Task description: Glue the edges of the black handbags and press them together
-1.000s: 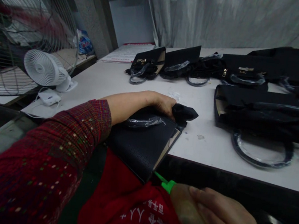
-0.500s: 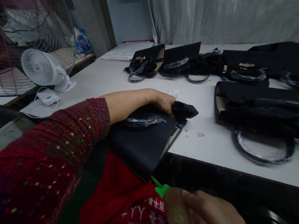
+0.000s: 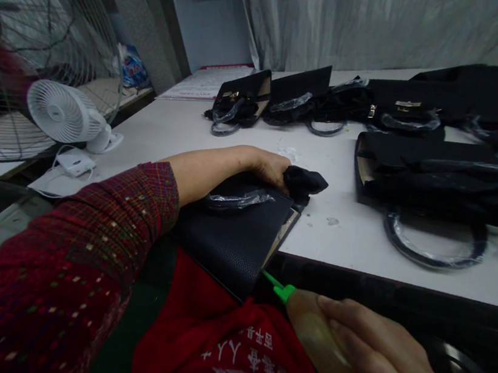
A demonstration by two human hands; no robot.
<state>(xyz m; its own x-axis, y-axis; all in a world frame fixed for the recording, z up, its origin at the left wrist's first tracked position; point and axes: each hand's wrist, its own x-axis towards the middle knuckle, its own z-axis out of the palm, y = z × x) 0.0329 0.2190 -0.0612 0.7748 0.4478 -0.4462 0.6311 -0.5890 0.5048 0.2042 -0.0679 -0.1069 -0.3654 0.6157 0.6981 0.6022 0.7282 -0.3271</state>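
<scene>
A black handbag (image 3: 228,236) lies at the table's front edge, partly overhanging it, its side gap with a beige lining facing right. Clear plastic wraps its handle. My left hand (image 3: 272,170) is closed around the bag's black material at the far side; its fingertips are mostly hidden. In my right hand (image 3: 383,351) is a squeeze bottle (image 3: 321,337) of yellowish liquid with a green nozzle. The nozzle's tip is at the bag's open side edge, close to its near corner; whether it touches I cannot tell.
Another black handbag (image 3: 442,181) lies on the white table (image 3: 159,132) to the right. More black bags (image 3: 242,97) line the back. At left stand a small white fan (image 3: 63,113) and a large caged fan (image 3: 92,19). A red apron (image 3: 228,343) covers my lap.
My right hand has moved the squeeze bottle up along the bag's side edge, away from its near corner. My left hand keeps its hold on the bag.
</scene>
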